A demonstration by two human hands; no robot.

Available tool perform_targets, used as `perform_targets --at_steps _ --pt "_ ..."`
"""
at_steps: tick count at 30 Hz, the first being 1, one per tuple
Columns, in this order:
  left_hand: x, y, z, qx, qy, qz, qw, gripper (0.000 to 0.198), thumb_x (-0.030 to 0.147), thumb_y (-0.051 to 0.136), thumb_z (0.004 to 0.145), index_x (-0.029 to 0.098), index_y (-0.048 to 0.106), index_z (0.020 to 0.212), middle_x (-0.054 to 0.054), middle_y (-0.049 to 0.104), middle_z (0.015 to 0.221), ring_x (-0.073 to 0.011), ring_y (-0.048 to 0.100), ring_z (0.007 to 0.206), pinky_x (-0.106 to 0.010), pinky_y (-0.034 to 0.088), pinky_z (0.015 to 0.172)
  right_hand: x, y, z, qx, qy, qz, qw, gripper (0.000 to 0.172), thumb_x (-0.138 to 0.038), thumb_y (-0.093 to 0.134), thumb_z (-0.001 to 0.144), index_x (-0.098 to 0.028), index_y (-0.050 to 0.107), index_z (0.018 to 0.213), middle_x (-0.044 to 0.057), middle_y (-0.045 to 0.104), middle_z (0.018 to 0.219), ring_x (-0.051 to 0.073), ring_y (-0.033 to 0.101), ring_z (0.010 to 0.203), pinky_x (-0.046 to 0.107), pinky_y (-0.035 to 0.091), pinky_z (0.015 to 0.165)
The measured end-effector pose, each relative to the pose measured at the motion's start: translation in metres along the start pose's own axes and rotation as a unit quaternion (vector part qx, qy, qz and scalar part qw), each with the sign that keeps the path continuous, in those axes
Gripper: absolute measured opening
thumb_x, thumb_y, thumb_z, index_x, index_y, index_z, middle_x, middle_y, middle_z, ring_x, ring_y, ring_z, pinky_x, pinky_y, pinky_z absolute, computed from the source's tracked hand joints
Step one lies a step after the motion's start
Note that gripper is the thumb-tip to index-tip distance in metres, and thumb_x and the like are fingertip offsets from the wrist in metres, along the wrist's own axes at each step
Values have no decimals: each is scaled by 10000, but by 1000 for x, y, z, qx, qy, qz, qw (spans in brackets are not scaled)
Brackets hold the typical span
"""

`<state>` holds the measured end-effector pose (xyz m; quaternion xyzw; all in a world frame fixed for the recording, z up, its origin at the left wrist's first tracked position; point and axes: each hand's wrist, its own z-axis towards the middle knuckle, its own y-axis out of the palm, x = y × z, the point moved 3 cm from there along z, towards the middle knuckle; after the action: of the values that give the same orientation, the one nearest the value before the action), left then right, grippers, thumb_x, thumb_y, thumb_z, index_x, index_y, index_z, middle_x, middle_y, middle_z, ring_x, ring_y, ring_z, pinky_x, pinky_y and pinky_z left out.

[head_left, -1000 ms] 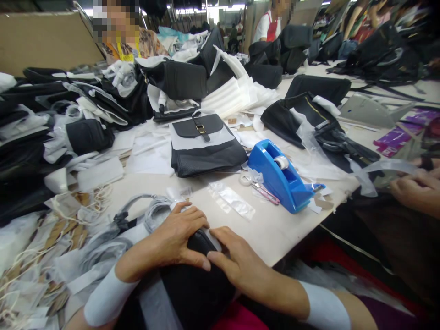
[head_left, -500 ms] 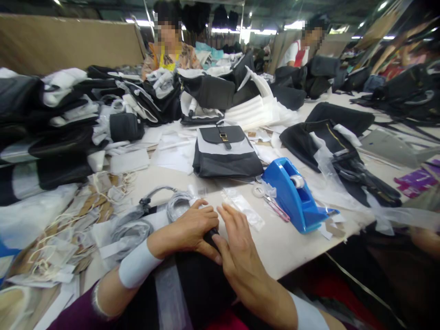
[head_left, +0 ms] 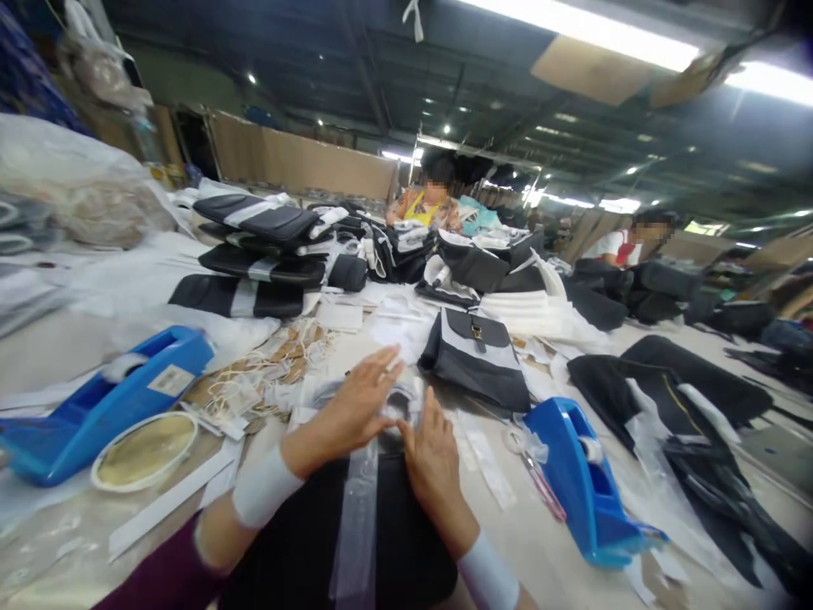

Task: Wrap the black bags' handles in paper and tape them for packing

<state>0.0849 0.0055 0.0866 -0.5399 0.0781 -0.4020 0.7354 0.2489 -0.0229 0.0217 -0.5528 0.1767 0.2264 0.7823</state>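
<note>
A black bag [head_left: 292, 525] lies in front of me, with a strip of clear plastic [head_left: 356, 534] running down its middle. My left hand [head_left: 346, 411] is over the bag's top edge, its fingers stretched out and a little blurred. Beside it, my right hand [head_left: 435, 453] rests along the top right of the bag with straight fingers. Both thumbs come close together at a pale wrapped loop [head_left: 401, 398], partly hidden by the hands. Whether they touch it I cannot tell.
Blue tape dispensers stand at the right [head_left: 577, 483] and left [head_left: 127, 398]. Near the right one lies a pink-handled cutter [head_left: 546, 487]. Ahead sit a finished-looking black bag [head_left: 476, 356] and stacked black bags [head_left: 254, 254]. A round tub [head_left: 146, 449] holds something yellowish. Two people work beyond.
My view has swung up and left, bringing the left dispenser and tub in. My hands have loosened from the bag's top edge, and the left fingers now stretch out. More of the bag shows.
</note>
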Motion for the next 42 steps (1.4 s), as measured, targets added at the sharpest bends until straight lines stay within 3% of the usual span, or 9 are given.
perform_targets --at_steps 3,8,21,24,27,30,34,37,42 --pt "-16 -15 -83 170 -222 88 956 550 373 508 889 142 387 1373 -211 433 1383 -374 344 1348 -624 284 1096 -4 1 1 -80 29 -27 996 653 -442 359 986 -50 228 1492 266 533 1299 353 564 1155 497 478 912" --pt "-28 19 -174 166 -416 -65 892 696 660 471 819 135 443 1277 -182 558 1227 -360 526 1195 -574 418 1037 -7 -2 3 -91 20 -13 996 644 -403 373 976 -36 230 1487 276 522 1303 372 537 1200 514 456 937" --pt "14 42 -160 73 -387 -262 881 763 545 627 766 133 414 1372 -197 470 1358 -343 413 1314 -542 341 1122 60 -37 -42 -60 33 -91 994 704 -507 332 960 -116 155 1517 234 450 1406 372 519 1234 539 470 942" --pt "16 39 -173 44 -401 -303 863 861 571 641 742 126 351 1419 -212 425 1405 -350 386 1337 -539 316 1139 40 -49 -36 12 -53 -137 989 690 -459 357 959 -68 192 1503 254 362 1455 408 379 1328 604 364 1023" --pt "18 36 -190 31 -427 -328 842 870 559 665 722 117 359 1407 -223 429 1394 -369 403 1313 -567 306 1133 -15 -49 -23 61 -226 -119 965 512 -283 409 962 -147 342 1451 180 393 1449 345 347 1350 571 310 1083" --pt "24 36 -198 37 -443 -345 826 778 470 683 725 161 393 1378 -186 451 1388 -365 411 1300 -578 297 1128 -82 -27 -13 -64 -390 -38 918 403 -113 401 944 -206 489 1326 126 479 1384 266 398 1321 490 349 1081" --pt "33 34 -195 78 -426 -403 806 680 308 693 695 204 447 1320 -121 511 1328 -314 443 1262 -501 331 1114 -141 21 -12 -284 -515 -47 807 190 -193 453 967 -183 642 954 72 663 973 202 592 1002 419 391 1049" --pt "34 30 -193 101 -442 -448 771 729 238 692 650 199 434 1331 -111 501 1327 -295 426 1271 -463 311 1123 -147 47 -11 -346 -524 -136 766 329 -319 425 998 -177 624 777 39 645 754 193 608 796 455 360 1058" --pt "35 27 -199 90 -485 -543 680 762 179 654 610 183 408 1331 -104 556 1209 -254 559 1064 -419 448 976 -140 52 -9 -370 -523 -162 750 342 -292 377 1014 -207 630 798 23 623 763 198 584 804 465 308 1073"
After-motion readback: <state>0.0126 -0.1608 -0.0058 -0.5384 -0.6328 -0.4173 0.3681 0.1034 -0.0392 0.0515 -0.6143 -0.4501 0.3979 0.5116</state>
